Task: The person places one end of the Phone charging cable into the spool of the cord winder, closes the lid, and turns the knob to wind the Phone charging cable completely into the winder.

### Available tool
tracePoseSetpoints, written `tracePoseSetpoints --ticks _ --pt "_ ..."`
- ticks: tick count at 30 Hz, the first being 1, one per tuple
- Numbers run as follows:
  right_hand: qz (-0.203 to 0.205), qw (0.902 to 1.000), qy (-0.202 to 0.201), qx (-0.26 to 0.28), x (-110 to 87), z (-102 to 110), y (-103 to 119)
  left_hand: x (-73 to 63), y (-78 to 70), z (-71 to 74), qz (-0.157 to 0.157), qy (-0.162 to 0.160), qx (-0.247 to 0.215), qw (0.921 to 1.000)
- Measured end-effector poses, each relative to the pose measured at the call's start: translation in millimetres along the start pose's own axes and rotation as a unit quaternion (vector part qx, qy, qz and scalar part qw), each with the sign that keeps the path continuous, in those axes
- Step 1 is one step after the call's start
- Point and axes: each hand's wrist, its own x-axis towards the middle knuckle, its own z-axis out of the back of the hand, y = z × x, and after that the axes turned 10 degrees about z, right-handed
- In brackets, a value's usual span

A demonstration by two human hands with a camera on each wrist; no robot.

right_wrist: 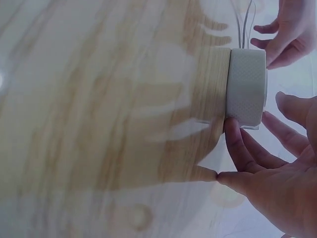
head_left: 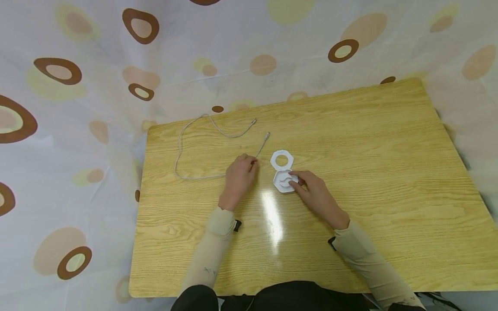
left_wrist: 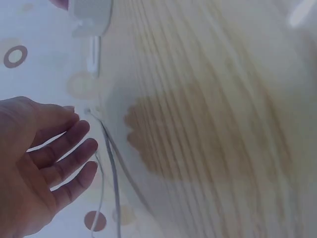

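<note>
In the head view, a white hexagonal case (head_left: 277,183) lies opened on the table, with a raised curved core inside. Its ring-shaped lid (head_left: 291,159) is folded back on the far side. My right hand (head_left: 318,196) holds the case's right edge, thumb and fingertips at the rim. The right wrist view shows fingers against the textured side of the case (right_wrist: 246,89). Left of it, my left hand (head_left: 239,177) hovers over a thin light cable (head_left: 202,178). Its fingers are loosely bent, and the cable (left_wrist: 110,153) passes beyond them in the left wrist view, not visibly pinched.
The cable loops across the far left of the wooden table (head_left: 369,181), its two plug ends (head_left: 253,122) close together. A patterned cloth (head_left: 233,47) hangs along the back and left edges. Light reflects off the tabletop between the forearms.
</note>
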Motion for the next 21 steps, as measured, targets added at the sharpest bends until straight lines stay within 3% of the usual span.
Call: tracePoseSetpoints --ticks 8,21 --pt "-0.007 0.9999 0.01 0.011 1.9 3 -1 15.9 10.7 -7.2 0.026 -0.007 0.019 0.9995" --pt "-0.022 0.9995 0.018 0.012 4.7 6 3 17.0 9.7 -12.1 0.035 -0.017 0.053 0.9978"
